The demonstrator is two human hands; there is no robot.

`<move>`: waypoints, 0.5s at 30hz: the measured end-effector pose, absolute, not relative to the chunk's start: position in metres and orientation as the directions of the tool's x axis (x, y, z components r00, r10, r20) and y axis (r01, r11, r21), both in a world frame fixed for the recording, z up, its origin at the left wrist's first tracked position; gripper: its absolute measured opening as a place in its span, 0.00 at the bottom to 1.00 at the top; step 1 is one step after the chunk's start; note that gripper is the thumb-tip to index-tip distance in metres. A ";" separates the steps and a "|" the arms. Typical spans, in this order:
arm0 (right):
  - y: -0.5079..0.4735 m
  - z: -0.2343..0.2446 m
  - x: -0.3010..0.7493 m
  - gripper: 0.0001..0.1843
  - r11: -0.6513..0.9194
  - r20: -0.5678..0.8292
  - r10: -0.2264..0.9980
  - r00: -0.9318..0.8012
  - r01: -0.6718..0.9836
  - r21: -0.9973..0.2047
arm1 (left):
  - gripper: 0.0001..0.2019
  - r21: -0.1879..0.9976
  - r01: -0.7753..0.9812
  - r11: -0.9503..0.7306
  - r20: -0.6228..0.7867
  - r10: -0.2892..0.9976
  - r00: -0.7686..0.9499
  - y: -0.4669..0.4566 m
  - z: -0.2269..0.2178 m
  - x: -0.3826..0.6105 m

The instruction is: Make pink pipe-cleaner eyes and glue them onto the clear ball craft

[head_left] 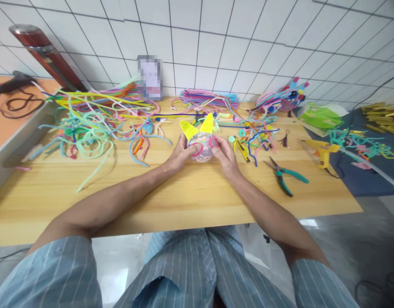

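Observation:
A small clear glittery ball (202,149) with two yellow ear-shaped pieces (198,126) on top and pink loops on its front sits between my hands over the wooden table (171,201). My left hand (179,155) grips its left side, fingers curled round it. My right hand (225,156) holds its right side, with the fingertips pressed on a pink loop (212,142).
Heaps of coloured pipe cleaners (94,119) cover the table's back left and middle back. Green-handled pliers (285,173) lie right of my hands, a yellow glue gun (321,152) further right. A yellow-handled tool (241,149) lies by my right hand. A tiled wall rises behind.

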State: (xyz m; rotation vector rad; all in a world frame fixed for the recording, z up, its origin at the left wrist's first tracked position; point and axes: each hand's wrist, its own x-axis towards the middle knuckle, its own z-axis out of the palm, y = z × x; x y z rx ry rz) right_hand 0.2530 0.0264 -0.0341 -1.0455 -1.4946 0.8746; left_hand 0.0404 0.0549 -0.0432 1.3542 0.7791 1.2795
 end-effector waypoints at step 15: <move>0.015 -0.034 0.239 0.50 0.370 0.375 0.926 -0.053 0.334 -0.867 | 0.31 0.958 -0.242 -0.155 0.213 0.948 0.235 0.050 -0.045 0.048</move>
